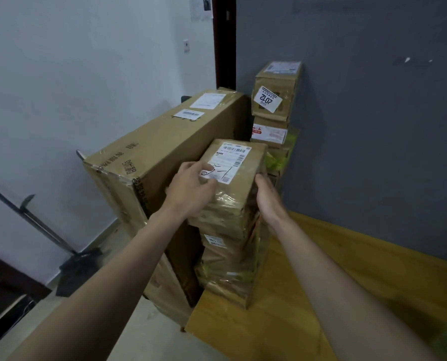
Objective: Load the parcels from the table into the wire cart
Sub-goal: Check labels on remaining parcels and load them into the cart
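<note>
Grey wall (373, 87) on the right meets a white wall (74, 74) on the left, and a yellow wooden tabletop (308, 295) fills the view toward 5 o'clock. At centre, a stack of brown cardboard parcels wrapped in clear tape (230, 256) stands at the tabletop's left edge. The top brown taped parcel with a white shipping label (236, 175) sits on that stack. The left hand (191, 188) presses on its near left corner, fingers curled over the label's lower end; the right hand (268, 199) lies flat against its right side, fingers straight. So the hands are apart, one on each side of this parcel. At 10 o'clock from it, touching the stack, a long brown cardboard carton with two white labels (160, 152) stands on the floor. At 12 o'clock, a second stack of small cardboard boxes (276, 110) rises against the grey wall, the top one tagged "2012". At 8 o'clock, a dark broom (71, 264) leans on the white wall.
</note>
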